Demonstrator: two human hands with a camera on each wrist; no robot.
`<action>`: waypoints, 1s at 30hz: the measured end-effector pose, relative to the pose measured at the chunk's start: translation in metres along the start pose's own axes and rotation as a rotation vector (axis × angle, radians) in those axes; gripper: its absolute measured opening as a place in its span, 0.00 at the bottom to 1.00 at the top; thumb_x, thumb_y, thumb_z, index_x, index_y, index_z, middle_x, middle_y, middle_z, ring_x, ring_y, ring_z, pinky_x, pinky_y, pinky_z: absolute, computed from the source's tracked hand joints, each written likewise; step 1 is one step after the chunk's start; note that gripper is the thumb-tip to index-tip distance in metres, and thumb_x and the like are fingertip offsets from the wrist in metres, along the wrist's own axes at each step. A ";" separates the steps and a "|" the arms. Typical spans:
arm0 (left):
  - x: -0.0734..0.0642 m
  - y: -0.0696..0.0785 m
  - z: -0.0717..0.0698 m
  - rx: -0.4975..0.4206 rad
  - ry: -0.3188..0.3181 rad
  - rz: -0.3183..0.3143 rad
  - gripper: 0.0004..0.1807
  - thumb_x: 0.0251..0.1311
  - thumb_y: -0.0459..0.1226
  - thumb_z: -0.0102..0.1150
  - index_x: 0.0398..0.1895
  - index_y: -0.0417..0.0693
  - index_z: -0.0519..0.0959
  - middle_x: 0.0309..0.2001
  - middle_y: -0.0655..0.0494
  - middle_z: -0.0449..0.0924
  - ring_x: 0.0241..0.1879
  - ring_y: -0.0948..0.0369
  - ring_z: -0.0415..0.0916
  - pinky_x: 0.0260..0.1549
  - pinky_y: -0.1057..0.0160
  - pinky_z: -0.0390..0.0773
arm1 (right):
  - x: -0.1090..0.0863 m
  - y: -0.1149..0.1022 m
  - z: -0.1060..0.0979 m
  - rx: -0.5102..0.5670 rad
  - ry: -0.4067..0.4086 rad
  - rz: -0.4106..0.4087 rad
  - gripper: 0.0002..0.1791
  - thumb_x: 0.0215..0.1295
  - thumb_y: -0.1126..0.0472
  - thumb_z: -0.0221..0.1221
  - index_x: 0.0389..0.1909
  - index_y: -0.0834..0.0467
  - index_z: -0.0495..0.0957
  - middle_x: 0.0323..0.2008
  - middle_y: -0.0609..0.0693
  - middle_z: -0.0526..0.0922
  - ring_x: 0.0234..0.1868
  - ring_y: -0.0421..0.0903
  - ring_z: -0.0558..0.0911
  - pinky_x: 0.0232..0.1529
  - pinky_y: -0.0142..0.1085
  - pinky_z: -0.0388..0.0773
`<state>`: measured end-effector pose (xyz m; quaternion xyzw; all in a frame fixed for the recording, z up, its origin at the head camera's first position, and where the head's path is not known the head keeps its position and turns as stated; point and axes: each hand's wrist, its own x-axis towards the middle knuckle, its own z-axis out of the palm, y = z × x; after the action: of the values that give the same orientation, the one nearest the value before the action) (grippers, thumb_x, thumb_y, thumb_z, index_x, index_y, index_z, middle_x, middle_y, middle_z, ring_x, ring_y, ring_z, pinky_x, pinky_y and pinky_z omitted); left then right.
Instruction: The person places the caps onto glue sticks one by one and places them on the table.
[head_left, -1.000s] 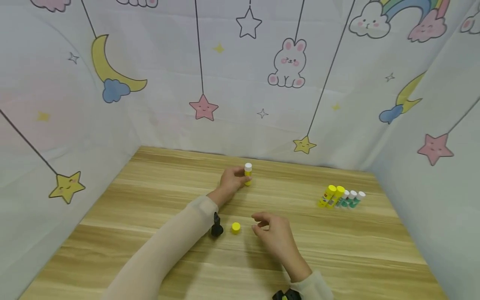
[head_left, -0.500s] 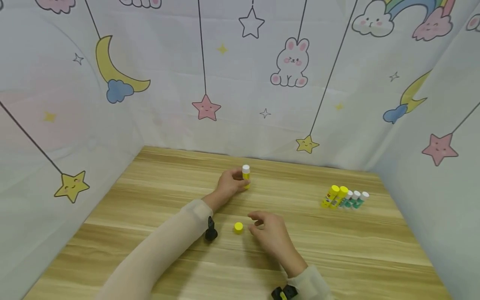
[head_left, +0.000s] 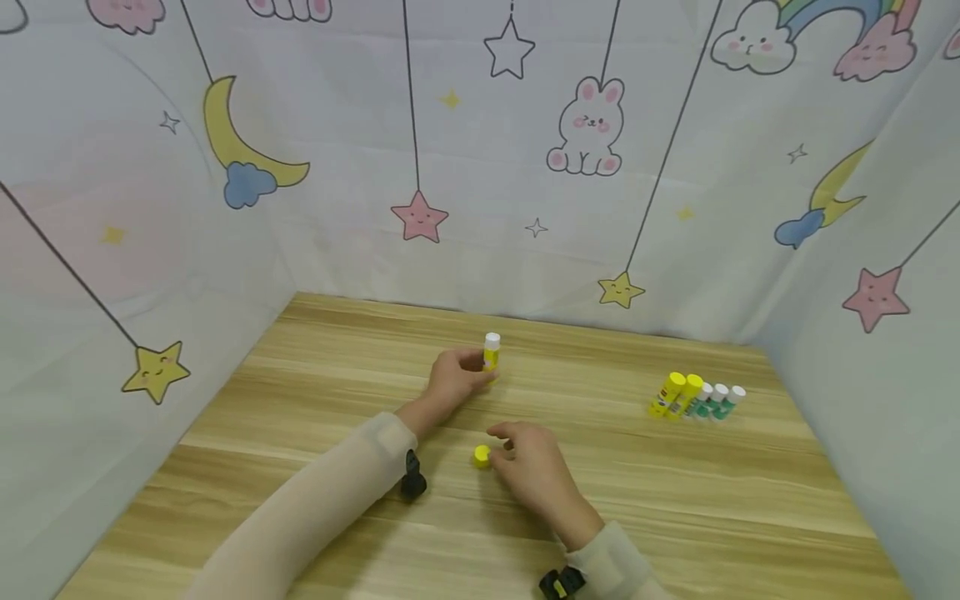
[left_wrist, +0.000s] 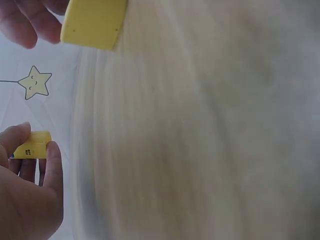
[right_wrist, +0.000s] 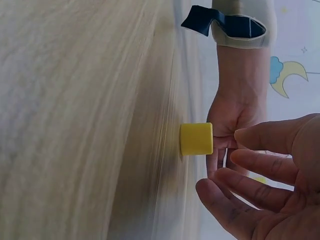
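My left hand (head_left: 452, 382) grips a yellow glue stick (head_left: 491, 354) with a white top, held upright toward the back of the table. In the left wrist view, its thumb and fingers pinch the yellow body of the stick (left_wrist: 35, 146). My right hand (head_left: 532, 467) is beside a yellow cap (head_left: 482, 457) that stands on the table. In the right wrist view, its fingers are bent loosely and spread near the cap (right_wrist: 196, 139), with a gap between. The left hand (right_wrist: 237, 112) shows behind the cap there.
Two yellow glue sticks (head_left: 678, 396) and several small white-capped green ones (head_left: 720, 402) stand in a row at the right. The wooden table (head_left: 360, 350) ends at a patterned cloth backdrop (head_left: 480, 267) on the back and sides.
My right hand has moved left, closer to the yellow cap. My left hand, still holding the glue stick, has drawn slightly toward me. The head view has shifted slightly.
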<state>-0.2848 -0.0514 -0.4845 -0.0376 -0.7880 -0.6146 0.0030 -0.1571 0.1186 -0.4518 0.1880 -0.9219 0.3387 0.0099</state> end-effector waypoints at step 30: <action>-0.045 -0.001 -0.010 -0.495 -0.081 -0.047 0.26 0.62 0.25 0.65 0.65 0.34 0.75 0.58 0.30 0.77 0.41 0.60 0.84 0.46 0.64 0.84 | 0.008 -0.011 0.014 -0.188 -0.087 -0.089 0.15 0.57 0.64 0.73 0.45 0.60 0.87 0.43 0.54 0.88 0.45 0.49 0.85 0.46 0.43 0.84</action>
<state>-0.2405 -0.0638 -0.4857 -0.0436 -0.6135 -0.7868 -0.0522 -0.1594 0.0993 -0.4540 0.2414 -0.9398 0.2417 0.0026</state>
